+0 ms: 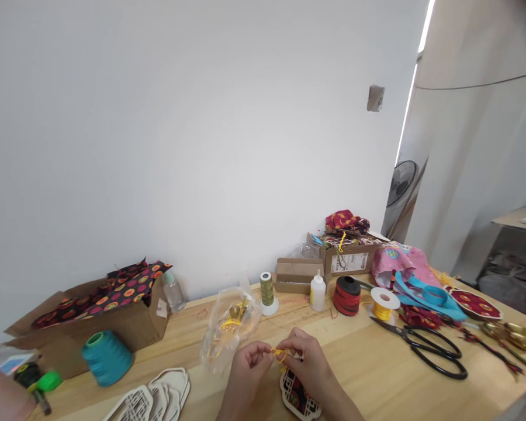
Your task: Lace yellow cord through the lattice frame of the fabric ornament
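Between the fingertips of both hands, above the table's front, is a small knotted piece of yellow cord (281,352). My left hand (251,368) pinches one end of it, and my right hand (305,361) pinches the other. Under my right hand lies a wooden fretwork frame (304,411) with dark patterned fabric inside, partly covered by that hand. A clear plastic bag (210,339) with yellow cord and brass bells (237,311) sits just beyond my left hand. Several bare wooden frames (160,397) lie overlapping to the left.
Black-handled scissors (433,349) lie at right, near a yellow cord spool (383,302) and a red-and-black cord roll (346,296). A white glue bottle (318,291) and green thread spool (266,290) stand at the back. Left are a teal thread cone (107,358) and a fabric-filled cardboard box (144,327).
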A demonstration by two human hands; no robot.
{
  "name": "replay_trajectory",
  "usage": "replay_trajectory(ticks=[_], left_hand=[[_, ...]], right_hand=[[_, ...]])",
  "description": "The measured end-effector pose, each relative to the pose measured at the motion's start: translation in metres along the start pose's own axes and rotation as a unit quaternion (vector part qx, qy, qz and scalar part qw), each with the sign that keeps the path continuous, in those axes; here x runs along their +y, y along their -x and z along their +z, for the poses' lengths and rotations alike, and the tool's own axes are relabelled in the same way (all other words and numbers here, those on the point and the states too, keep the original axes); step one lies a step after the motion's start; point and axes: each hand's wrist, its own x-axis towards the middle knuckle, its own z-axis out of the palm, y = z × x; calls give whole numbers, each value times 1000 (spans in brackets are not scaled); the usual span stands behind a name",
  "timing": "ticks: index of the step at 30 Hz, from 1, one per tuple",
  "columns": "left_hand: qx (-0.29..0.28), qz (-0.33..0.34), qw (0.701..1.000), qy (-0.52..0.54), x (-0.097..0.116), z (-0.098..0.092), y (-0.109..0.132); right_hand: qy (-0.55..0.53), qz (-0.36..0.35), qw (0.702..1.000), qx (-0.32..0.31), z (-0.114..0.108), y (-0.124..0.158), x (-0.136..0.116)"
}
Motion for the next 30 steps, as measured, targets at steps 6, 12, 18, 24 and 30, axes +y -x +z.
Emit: replay_trajectory(ticks=[6,12,18,24,30], left_hand=[[-3,-9,1000,-17,-4,-1,-1],[-11,-1,1000,-20,-1,0,-1],[-28,5,1000,0,0,1,0],[-40,8,999,21,-4,0,-3],[-20,3,1000,-7,-15,-2,-5]], right_hand=[[-39,17,999,9,1,0,2],[2,12,1000,4,0,1,1],[23,15,999,-35,1,2,0],[-53,51,997,-22,3,1,-1],[-78,80,993,-27,4,-1,1]])
